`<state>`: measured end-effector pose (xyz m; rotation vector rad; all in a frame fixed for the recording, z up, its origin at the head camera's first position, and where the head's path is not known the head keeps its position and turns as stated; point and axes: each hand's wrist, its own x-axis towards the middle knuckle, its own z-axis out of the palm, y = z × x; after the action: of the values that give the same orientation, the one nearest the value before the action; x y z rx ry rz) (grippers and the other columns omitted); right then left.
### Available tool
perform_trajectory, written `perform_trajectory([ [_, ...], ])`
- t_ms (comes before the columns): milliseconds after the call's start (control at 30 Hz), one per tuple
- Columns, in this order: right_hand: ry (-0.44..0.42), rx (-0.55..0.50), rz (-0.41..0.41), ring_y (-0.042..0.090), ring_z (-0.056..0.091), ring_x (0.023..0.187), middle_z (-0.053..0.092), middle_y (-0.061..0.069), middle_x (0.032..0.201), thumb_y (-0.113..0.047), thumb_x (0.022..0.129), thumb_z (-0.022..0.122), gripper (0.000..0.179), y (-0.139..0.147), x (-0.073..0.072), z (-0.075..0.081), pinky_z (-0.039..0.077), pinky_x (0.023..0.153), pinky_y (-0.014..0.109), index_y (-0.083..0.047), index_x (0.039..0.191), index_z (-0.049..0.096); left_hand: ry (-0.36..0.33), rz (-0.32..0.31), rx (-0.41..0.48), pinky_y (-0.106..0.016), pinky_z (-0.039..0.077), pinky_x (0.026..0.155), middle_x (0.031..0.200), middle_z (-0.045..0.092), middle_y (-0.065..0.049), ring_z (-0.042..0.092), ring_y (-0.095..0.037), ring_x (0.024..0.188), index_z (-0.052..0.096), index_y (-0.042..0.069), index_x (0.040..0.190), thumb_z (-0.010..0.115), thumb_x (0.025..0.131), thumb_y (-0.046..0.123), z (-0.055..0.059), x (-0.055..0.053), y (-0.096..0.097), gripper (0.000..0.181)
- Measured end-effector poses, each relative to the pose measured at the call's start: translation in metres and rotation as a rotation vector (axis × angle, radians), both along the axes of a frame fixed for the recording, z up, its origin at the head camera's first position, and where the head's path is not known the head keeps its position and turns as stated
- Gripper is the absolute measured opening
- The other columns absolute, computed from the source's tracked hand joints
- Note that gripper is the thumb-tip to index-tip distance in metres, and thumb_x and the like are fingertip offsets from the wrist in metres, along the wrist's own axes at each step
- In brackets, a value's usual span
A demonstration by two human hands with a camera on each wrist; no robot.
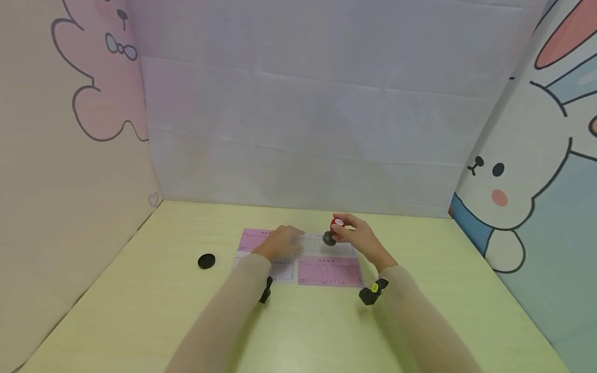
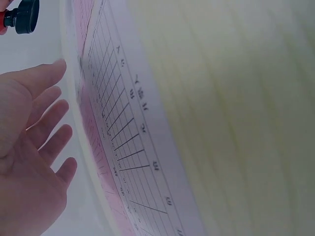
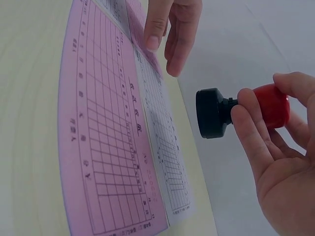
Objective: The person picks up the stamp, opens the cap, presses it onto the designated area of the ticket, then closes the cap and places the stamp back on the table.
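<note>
My right hand (image 1: 358, 237) grips a rubber stamp by its red handle (image 3: 273, 105), and its round black base (image 3: 209, 113) is held above the forms. Below it lie several printed paper forms, pink (image 1: 330, 272) and white (image 1: 282, 270), set edge to edge. Over the left part of these papers is my left hand (image 1: 282, 242), blurred in the head view. Its fingers (image 2: 51, 118) are extended and hold nothing in the left wrist view. Part of the forms is hidden under that hand and forearm.
A round black cap (image 1: 207, 260) lies on the pale yellow table (image 1: 322, 331), left of the papers. A white backdrop (image 1: 298, 129) stands along the far edge, with cartoon-printed panels at the left (image 1: 70, 171) and right (image 1: 550, 228).
</note>
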<state>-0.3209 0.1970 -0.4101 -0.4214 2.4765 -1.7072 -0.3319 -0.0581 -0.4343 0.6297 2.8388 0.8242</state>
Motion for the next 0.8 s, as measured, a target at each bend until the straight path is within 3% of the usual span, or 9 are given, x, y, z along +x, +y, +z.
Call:
perform_trajectory([
  [267, 0.010, 0.005, -0.011, 0.028, 0.068, 0.100, 0.056, 0.019, 0.125, -0.026, 0.099, 0.066, 0.056, 0.019, 0.003, -0.004, 0.055, 0.092, 0.034, -0.004, 0.148, 0.047, 0.027, -0.026, -0.063, -0.046, 0.030, 0.117, 0.147, 0.051, -0.011, 0.042, -0.031, 0.140, 0.052, 0.006, 0.145, 0.060, 0.098, 0.021, -0.005, 0.001, 0.004, 0.050],
  [500, 0.007, 0.013, -0.029, 0.026, 0.069, 0.099, 0.057, 0.019, 0.129, -0.025, 0.098, 0.067, 0.054, 0.031, 0.007, -0.009, 0.055, 0.091, 0.035, -0.002, 0.144, 0.049, 0.047, -0.086, -0.152, -0.045, 0.033, 0.115, 0.144, 0.054, -0.013, 0.048, -0.030, 0.134, 0.053, 0.005, 0.143, 0.056, 0.100, 0.022, -0.011, 0.000, 0.005, 0.046],
  [800, 0.008, 0.027, -0.032, 0.031, 0.068, 0.102, 0.056, 0.021, 0.131, -0.028, 0.098, 0.068, 0.058, 0.039, 0.005, -0.013, 0.056, 0.091, 0.034, 0.000, 0.145, 0.047, 0.054, -0.092, -0.247, -0.041, 0.022, 0.120, 0.154, 0.044, -0.007, 0.035, -0.027, 0.144, 0.047, 0.009, 0.150, 0.053, 0.103, 0.031, -0.017, -0.007, 0.006, 0.052],
])
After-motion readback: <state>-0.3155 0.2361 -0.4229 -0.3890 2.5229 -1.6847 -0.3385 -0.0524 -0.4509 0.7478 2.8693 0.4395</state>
